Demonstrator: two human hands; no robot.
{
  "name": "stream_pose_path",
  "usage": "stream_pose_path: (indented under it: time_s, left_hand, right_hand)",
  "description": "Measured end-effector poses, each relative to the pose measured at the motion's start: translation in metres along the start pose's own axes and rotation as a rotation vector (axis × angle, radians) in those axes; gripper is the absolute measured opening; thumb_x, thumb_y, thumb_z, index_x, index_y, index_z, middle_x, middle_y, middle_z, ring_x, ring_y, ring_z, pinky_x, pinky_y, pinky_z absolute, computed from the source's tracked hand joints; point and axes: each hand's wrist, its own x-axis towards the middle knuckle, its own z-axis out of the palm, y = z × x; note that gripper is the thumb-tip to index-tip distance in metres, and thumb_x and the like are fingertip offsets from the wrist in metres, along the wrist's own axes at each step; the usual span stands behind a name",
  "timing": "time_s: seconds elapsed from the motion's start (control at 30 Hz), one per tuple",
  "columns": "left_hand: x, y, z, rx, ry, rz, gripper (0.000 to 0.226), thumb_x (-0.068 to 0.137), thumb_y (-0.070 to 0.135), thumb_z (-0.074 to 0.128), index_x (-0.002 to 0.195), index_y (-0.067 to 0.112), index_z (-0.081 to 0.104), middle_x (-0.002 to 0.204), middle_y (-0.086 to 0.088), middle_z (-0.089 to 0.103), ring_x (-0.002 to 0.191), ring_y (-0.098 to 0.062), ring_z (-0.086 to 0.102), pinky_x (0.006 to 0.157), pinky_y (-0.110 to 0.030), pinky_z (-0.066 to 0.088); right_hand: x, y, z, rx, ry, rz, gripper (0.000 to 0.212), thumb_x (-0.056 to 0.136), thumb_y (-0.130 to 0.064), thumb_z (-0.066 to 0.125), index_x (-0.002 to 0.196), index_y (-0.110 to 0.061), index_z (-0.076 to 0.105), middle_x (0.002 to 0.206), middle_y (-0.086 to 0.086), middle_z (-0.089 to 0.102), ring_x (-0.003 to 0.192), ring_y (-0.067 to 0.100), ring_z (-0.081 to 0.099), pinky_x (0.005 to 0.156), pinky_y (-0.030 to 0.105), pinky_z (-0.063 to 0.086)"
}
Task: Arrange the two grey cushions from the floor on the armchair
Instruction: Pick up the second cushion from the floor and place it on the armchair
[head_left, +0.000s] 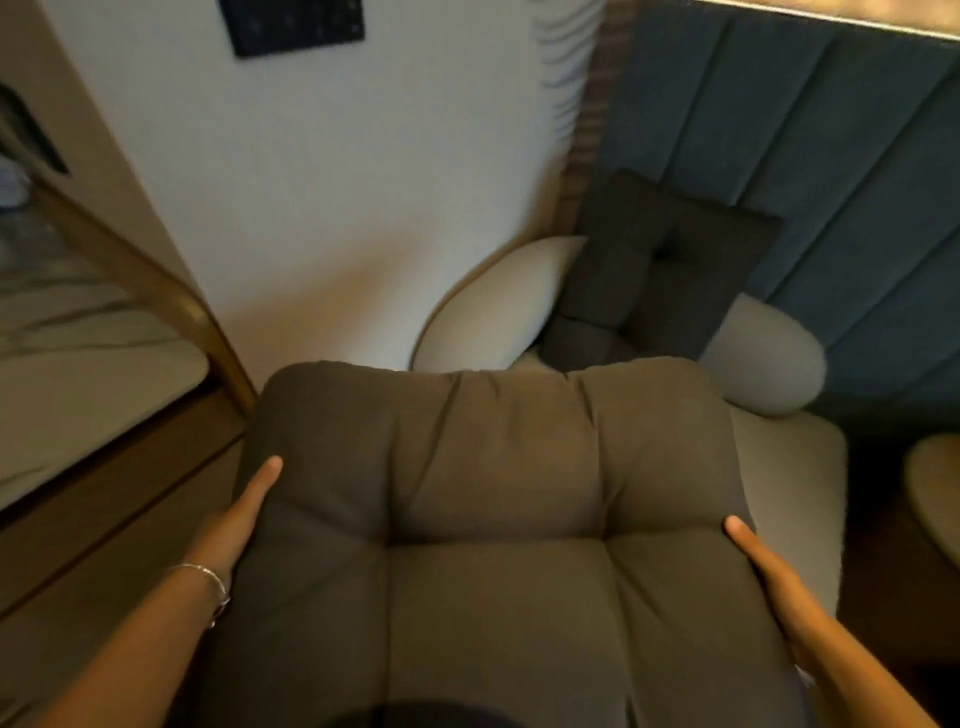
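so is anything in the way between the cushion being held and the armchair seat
Partly. The other dark grey tufted cushion already leans against the cream armchair back, its lower edge on the seat's rear. The big grey cushion in both hands hides the front of the seat.

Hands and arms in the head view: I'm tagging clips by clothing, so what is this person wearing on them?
Both forearms are bare, with no sleeves, gloves or watch in view. The left hand has a thin silver chain bracelet at its wrist, with a small piece hanging from it. The right hand and its wrist carry nothing visible. No rings show on the fingers in view.
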Motion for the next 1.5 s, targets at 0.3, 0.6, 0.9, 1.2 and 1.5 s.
stream_pose_path:
  time_s: [0.3,0.6,0.9,1.2,1.5]
  left_hand:
    - [-0.048,0.065,0.145,0.101,-0.223,0.291,0.120,0.031,0.088,0.060,0.126,0.015,0.055,0.109,-0.006,0.060,0.084,-0.022,0.058,0.086,-0.038,0.043]
    - [-0.071,0.055,0.273,0.166,-0.368,0.224,0.123,0.024,0.084,0.066,0.123,0.012,0.058,0.110,-0.011,0.063,0.089,-0.025,0.060,0.087,-0.037,0.046]
    - [-0.045,0.103,0.415,0.215,-0.523,0.323,0.119,0.033,0.085,0.063,0.132,0.020,0.050,0.127,-0.003,0.058,0.101,-0.021,0.055,0.091,-0.034,0.041]
    - [-0.030,0.137,0.560,0.242,-0.656,0.204,0.127,0.026,0.087,0.064,0.135,0.025,0.046,0.118,-0.001,0.058,0.098,-0.021,0.058,0.090,-0.036,0.043]
    - [-0.031,0.149,0.652,0.254,-0.588,0.159,0.133,0.024,0.089,0.060,0.136,0.018,0.047,0.130,-0.009,0.058,0.113,-0.028,0.056,0.105,-0.047,0.040]
  right_hand:
    - [-0.047,0.006,-0.141,0.105,0.085,-0.170,0.063,0.062,-0.047,0.070,0.119,-0.025,0.058,0.111,0.008,0.071,0.096,0.029,0.069,0.079,0.043,0.052]
    - [-0.043,0.023,-0.239,0.062,0.216,-0.186,0.080,0.064,-0.044,0.065,0.137,-0.019,0.043,0.116,0.001,0.061,0.102,0.022,0.059,0.084,0.038,0.047]
    - [0.020,0.005,-0.300,0.141,0.399,-0.077,0.088,0.058,-0.051,0.068,0.136,-0.017,0.044,0.128,0.013,0.057,0.111,0.032,0.056,0.103,0.051,0.039]
    - [0.078,-0.036,-0.379,0.175,0.518,-0.083,0.080,0.056,-0.053,0.067,0.126,-0.019,0.051,0.105,0.007,0.067,0.092,0.027,0.064,0.080,0.039,0.048]
    - [0.132,-0.094,-0.445,0.150,0.563,-0.004,0.090,0.052,-0.056,0.069,0.130,-0.017,0.047,0.108,0.013,0.065,0.094,0.031,0.063,0.081,0.041,0.050]
